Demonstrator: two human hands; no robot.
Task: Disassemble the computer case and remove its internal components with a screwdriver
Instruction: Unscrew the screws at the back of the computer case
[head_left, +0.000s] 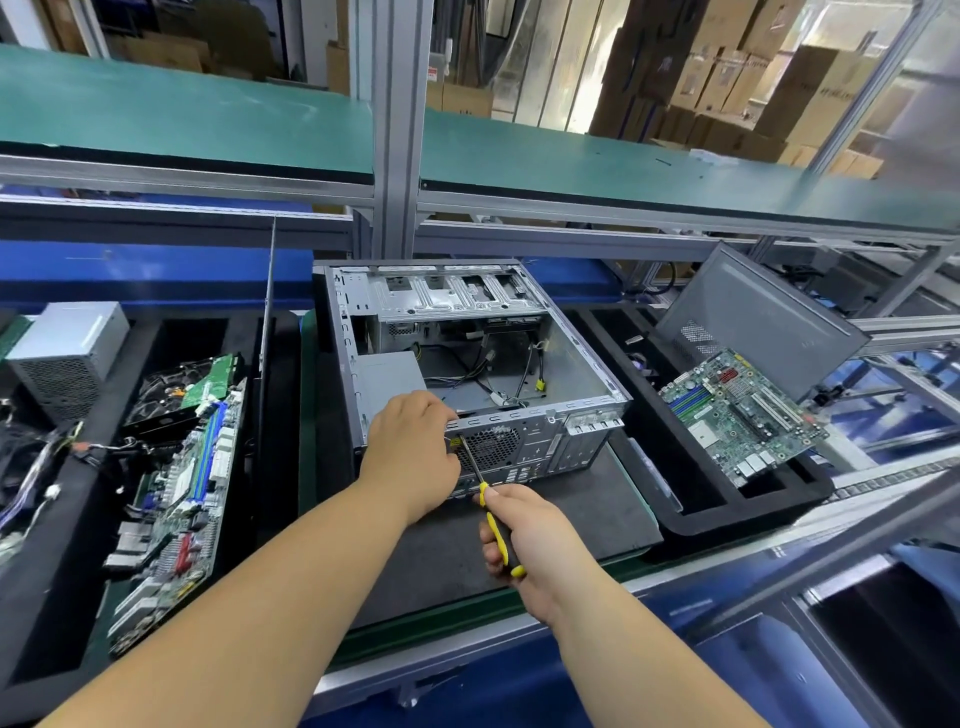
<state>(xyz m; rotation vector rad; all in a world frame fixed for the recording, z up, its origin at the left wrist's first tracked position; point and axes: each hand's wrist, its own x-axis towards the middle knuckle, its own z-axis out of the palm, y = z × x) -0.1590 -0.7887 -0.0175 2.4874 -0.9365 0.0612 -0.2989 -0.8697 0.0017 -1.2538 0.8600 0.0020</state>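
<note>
Stacked cardboard boxes (727, 78) fill the room behind your green shelf (182, 114). The opened computer case (467, 364) sits on the counter's black mat (545, 530). Your left hand (413, 447) grips its rear edge; your right hand (530, 545) clasps the yellow screwdriver (493, 519). No writing is legible.

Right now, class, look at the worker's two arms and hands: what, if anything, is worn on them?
Nothing is worn that the picture shows. Both forearms are bare right down to the bottom edge of the frame, with no sleeve or cuff. The left hand and the right hand have no gloves, and no watch, strap, ring or wristband is visible on either wrist.
</note>
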